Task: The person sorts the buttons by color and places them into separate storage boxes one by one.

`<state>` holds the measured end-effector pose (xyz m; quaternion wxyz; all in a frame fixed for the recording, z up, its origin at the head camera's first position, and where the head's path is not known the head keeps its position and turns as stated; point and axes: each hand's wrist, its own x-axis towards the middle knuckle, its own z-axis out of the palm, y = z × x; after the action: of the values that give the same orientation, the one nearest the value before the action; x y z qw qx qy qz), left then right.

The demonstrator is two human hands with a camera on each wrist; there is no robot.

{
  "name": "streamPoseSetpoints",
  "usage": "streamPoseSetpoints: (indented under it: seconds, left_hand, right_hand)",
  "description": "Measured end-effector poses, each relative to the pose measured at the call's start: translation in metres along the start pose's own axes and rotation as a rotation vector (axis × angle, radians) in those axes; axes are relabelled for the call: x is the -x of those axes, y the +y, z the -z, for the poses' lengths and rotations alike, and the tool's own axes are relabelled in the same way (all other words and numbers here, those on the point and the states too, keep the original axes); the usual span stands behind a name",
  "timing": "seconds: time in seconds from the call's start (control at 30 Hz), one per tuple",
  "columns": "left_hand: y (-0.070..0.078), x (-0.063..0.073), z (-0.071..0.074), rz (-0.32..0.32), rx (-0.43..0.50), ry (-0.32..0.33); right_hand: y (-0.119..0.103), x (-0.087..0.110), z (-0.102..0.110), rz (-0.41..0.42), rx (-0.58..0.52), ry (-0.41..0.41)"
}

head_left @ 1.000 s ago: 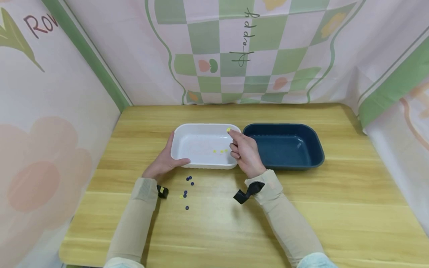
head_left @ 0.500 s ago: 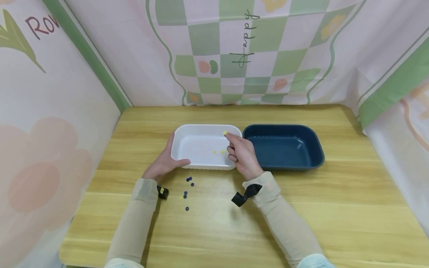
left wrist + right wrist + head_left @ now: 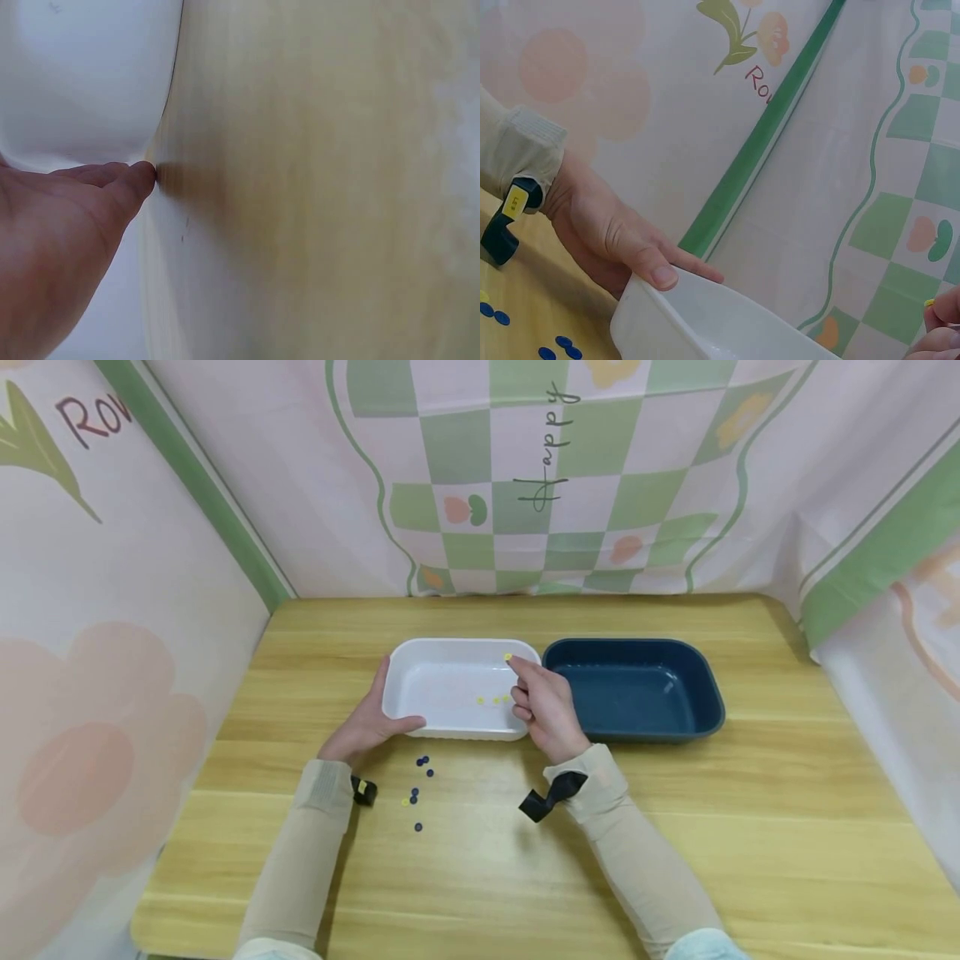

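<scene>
At the left end of a white plastic tub (image 3: 450, 731), my left hand (image 3: 366, 720) grips the corner, thumb over the front rim and fingers along the outer side. My right hand (image 3: 550, 708) is raised over the tub's right side. Between its thumb and index fingertip it pinches a small round yellow button (image 3: 507, 657); the other fingers are curled in. Several yellow buttons (image 3: 480, 700) lie on the tub's floor, towards the right. In the right wrist view the left thumb presses the rim of the tub (image 3: 649, 322), and the pinched button (image 3: 929, 303) shows at the right edge.
Several dark blue buttons (image 3: 414, 799) and one yellow button (image 3: 406, 802) lie on the wooden table (image 3: 465, 877) in front of the white tub. A dark blue tub (image 3: 637, 735) stands right beside the white one. Printed curtains (image 3: 330, 485) surround the table.
My right hand has shifted slightly left and nearer with the yellow button, then a little back to the right. The left hand keeps its grip on the tub.
</scene>
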<state>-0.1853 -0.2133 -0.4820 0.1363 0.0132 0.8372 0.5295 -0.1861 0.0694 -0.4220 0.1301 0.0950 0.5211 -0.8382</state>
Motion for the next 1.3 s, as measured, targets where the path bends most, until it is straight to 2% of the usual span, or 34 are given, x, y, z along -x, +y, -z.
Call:
streamPoseSetpoints:
  seconds: [0.17, 0.37, 0.5, 0.6, 0.67, 0.77, 0.87, 1.07, 1.2, 1.3]
  left_hand:
    - [-0.005, 0.001, -0.001, -0.01, 0.005, 0.0]
    - [-0.006, 0.002, -0.003, 0.01, 0.012, 0.005]
    - [-0.007, 0.001, -0.003, -0.008, 0.001, 0.008]
    - [-0.007, -0.001, -0.001, -0.029, -0.007, 0.0]
    - [-0.006, -0.003, 0.001, -0.045, -0.001, -0.008]
    - [-0.002, -0.009, 0.006, -0.094, 0.031, -0.009]
    - [0.003, -0.015, 0.01, -0.122, 0.039, -0.002]
    - [0.003, -0.015, 0.01, -0.096, 0.021, -0.009]
    - [-0.003, -0.011, 0.007, -0.078, -0.004, -0.006]
    - [-0.006, -0.007, 0.005, -0.069, -0.003, -0.006]
  right_hand:
    - [0.003, 0.001, 0.001, 0.004, -0.007, 0.01]
    - [0.004, 0.002, 0.002, -0.005, -0.024, 0.012]
    - [0.004, 0.004, 0.0, -0.016, 0.022, -0.047]
    - [0.004, 0.008, -0.003, -0.018, 0.213, -0.156]
    - [0.005, 0.012, -0.008, 0.008, 0.418, -0.244]
    - [0.008, 0.017, -0.019, 0.128, 0.738, -0.375]
    - [0.015, 0.022, -0.033, 0.251, 0.973, -0.468]
    - [0.052, 0.035, -0.05, 0.346, 1.337, -0.622]
    - [0.081, 0.047, -0.057, 0.521, 1.62, -0.705]
    - [0.1, 0.054, -0.06, 0.643, 1.754, -0.754]
